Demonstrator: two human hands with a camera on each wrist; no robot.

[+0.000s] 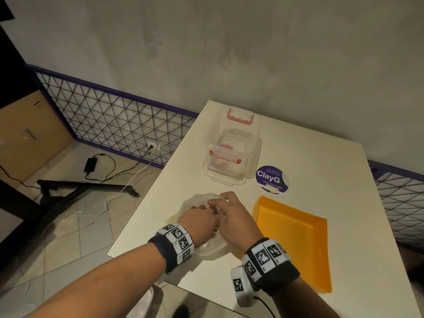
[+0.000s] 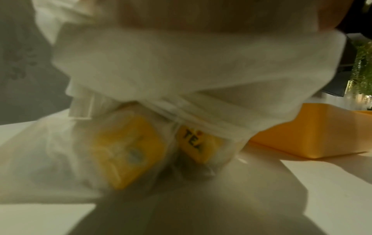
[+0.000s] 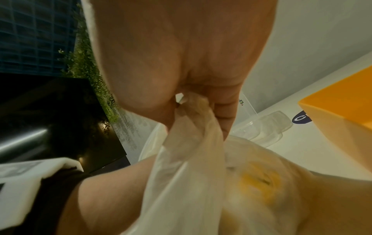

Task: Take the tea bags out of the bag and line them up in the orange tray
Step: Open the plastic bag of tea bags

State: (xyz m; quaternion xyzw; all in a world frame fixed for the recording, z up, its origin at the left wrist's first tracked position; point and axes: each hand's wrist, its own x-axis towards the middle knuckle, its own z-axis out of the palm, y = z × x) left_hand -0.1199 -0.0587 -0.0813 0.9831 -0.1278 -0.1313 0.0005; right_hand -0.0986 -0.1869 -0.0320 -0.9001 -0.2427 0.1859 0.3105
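Both hands are bunched up on the thin white plastic bag (image 1: 210, 247), which sits on the white table (image 1: 321, 157) just left of the orange tray (image 1: 296, 239). The right hand (image 1: 234, 220) has its fingers (image 3: 225, 108) curled tight round a gathered twist of the plastic — clear in the right wrist view. The left hand (image 1: 199, 222) is up against the bag's mouth, knuckles bent, but how its fingers grip I honestly can't tell. The yellow tea bags (image 2: 128, 151) are inside the bag, showing through it — one reads "TEA". Nothing's in the tray.
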